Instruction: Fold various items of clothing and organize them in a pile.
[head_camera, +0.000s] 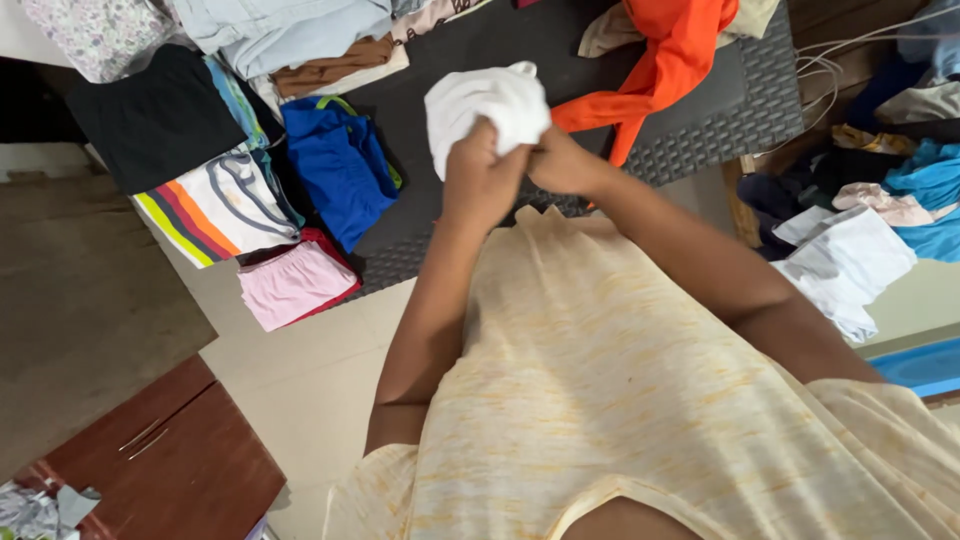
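A bunched white garment (487, 103) is held up above the dark grey mat (710, 120). My left hand (480, 180) grips its lower edge from below. My right hand (562, 163) pinches the same cloth just beside it, the two hands touching. An orange garment (668, 62) lies spread on the mat just to the right of the hands. A folded blue garment (338, 162) sits on the mat to the left.
Folded clothes line the mat's left side: a striped piece (215, 205), a pink one (293, 283), a black one (155, 115). A loose heap of white and blue clothes (870, 220) lies at right. A brown wooden cabinet (170, 460) stands at lower left on the tiled floor.
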